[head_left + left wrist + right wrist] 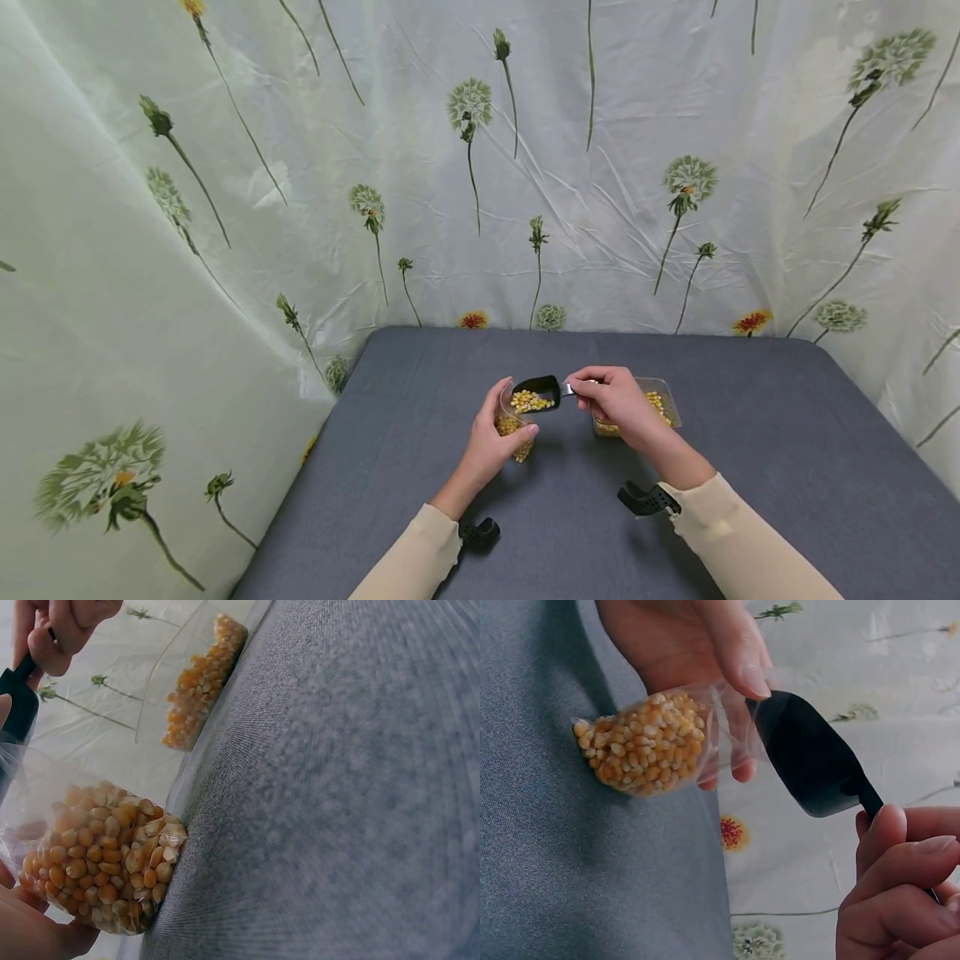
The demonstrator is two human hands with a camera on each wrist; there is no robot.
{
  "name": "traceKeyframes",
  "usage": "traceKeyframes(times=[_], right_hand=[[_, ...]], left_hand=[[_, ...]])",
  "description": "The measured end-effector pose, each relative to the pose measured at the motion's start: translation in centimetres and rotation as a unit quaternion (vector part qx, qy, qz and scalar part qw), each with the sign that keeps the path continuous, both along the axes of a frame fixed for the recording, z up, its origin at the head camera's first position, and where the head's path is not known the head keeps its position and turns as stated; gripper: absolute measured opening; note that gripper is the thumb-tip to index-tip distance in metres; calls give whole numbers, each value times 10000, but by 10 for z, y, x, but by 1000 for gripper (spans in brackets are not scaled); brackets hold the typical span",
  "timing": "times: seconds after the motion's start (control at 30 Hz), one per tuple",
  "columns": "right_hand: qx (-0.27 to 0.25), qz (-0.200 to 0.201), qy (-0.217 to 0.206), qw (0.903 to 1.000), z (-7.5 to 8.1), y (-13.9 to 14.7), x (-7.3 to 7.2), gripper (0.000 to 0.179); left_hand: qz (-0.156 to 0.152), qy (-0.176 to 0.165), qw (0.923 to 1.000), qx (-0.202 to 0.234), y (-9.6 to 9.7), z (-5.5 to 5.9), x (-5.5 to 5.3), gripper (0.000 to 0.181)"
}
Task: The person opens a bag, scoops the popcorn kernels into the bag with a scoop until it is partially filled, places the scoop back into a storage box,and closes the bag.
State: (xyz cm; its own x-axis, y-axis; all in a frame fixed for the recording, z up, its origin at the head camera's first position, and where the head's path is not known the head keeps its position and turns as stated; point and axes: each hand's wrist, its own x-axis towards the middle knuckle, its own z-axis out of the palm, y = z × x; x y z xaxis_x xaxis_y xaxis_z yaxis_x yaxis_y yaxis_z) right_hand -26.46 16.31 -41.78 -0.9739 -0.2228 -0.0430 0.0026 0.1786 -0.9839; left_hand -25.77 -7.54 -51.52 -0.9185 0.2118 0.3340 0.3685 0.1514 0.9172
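My left hand (487, 442) holds a clear plastic bag (105, 859) partly filled with yellow corn kernels, thumb and fingers on either side of its mouth. The bag's bottom rests on the table in the left wrist view. In my right hand (621, 403) is the handle of a black scoop (802, 754), pinched between thumb and fingers. Corn kernels (529, 402) lie in the scoop, and its front edge is at the bag's opening. Beneath and behind the right hand, a clear plastic box (670, 398) holds more corn; that hand partly hides it in the head view.
A grey cloth-covered table (570, 533) extends under both hands. Behind it and along the left hangs a pale curtain (300, 125) with a dandelion print. Black straps (643, 500) are at both wrists.
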Motion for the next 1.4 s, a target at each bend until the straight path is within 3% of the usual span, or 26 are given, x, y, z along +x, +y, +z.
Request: traceKeyframes(times=[0.1, 0.2, 0.4, 0.63, 0.77, 0.97, 1.23, 1.4], right_hand=[[234, -16, 216, 9995, 1, -6, 1, 24], [677, 11, 730, 9950, 3, -10, 3, 18], [1708, -132, 1763, 9693, 4, -18, 11, 10], [2154, -243, 2372, 9470, 2, -21, 22, 10], [2175, -279, 2600, 9404, 0, -20, 26, 12], [2047, -327, 2625, 9424, -1, -17, 29, 13], [1480, -372, 2296, 9613, -6, -9, 31, 13], [1168, -478, 2184, 9677, -5, -2, 33, 14]], left_hand=[[-22, -22, 10000, 31, 0, 0, 0, 80], [-26, -50, 10000, 77, 0, 1, 0, 80], [-10, 34, 10000, 86, -1, 0, -2, 78], [82, -19, 10000, 15, -1, 0, -1, 78], [54, 33, 10000, 17, -2, -1, -1, 77], [87, 66, 9999, 39, -1, -1, -1, 75], [105, 67, 9998, 174, -1, 2, 3, 74], [90, 117, 9999, 47, -2, 0, 0, 74]])
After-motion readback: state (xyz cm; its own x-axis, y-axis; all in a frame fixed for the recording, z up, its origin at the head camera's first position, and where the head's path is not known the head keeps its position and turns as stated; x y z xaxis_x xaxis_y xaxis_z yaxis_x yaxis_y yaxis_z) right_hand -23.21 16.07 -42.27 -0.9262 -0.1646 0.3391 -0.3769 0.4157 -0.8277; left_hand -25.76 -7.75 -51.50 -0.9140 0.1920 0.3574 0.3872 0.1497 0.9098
